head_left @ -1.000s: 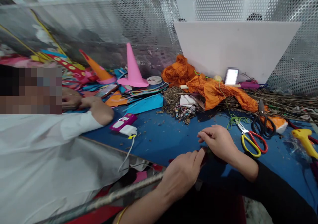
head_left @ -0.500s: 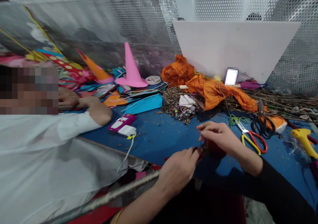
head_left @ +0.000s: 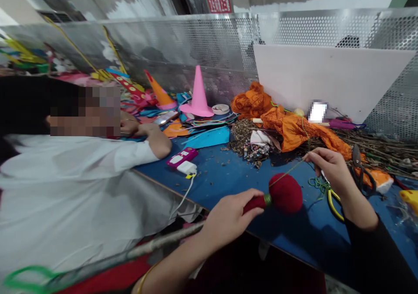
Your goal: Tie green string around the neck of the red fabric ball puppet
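My left hand (head_left: pixel 231 211) is closed around the red cloth neck just below a round red cloth-covered ball (head_left: pixel 286 193). A pale wrapped stick (head_left: pixel 163 241) runs from behind this hand toward the lower left. Green thread binding (head_left: pixel 267 199) circles the neck between my fingers and the ball. From there a thin thread (head_left: pixel 290 171) stretches up to my right hand (head_left: pixel 329 165), pinched between thumb and fingertips. Under the right hand lie a loose green thread tangle (head_left: pixel 318 184) and scissors with a yellow handle (head_left: pixel 335 205), partly covered by the wrist.
A person in a white sleeve (head_left: pixel 133 157) leans on the table at left. A purple device (head_left: pixel 183 157) with a white cable lies nearby. Behind are a pink cone hat (head_left: pixel 198 94), orange cloth (head_left: pixel 284 126), dry twigs, dark shears (head_left: pixel 357 168) and a white board (head_left: pixel 329 76).
My right hand has moved away from the left, drawing the thread out taut. The red ball now shows clearly. The view has swung left and up.
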A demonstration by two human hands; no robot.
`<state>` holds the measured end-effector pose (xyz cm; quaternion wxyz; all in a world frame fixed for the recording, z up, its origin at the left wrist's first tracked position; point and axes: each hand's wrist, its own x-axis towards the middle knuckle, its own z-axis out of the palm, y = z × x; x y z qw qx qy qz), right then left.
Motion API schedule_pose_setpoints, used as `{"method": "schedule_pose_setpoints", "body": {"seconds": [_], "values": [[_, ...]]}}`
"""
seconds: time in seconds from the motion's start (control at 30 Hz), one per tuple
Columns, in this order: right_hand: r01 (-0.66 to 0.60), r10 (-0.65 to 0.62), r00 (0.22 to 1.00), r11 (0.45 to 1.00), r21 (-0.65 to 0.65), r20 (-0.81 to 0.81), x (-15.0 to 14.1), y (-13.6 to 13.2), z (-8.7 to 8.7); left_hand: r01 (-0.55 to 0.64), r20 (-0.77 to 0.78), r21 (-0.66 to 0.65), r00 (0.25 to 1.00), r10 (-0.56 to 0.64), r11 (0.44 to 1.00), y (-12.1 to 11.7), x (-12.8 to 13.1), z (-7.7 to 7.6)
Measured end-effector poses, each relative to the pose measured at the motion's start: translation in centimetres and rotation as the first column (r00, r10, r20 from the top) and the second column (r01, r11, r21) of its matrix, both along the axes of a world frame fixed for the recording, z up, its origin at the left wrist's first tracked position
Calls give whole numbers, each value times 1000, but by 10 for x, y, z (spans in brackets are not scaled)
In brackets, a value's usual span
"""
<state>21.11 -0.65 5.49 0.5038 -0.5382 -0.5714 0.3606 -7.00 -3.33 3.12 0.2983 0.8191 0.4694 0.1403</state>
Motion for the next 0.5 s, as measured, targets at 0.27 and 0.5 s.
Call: {"method": "schedule_pose_setpoints", "body": {"seconds": [0.27,0.5], "values": [[-323,327,907,944,-59,265,-29,0,-33,106,566,-563,772,289,820,-7,8,14],[-559,559,829,829,3,-32,-85,-23,-50,117,685,-625,558,469,772,0,6,15]]}}
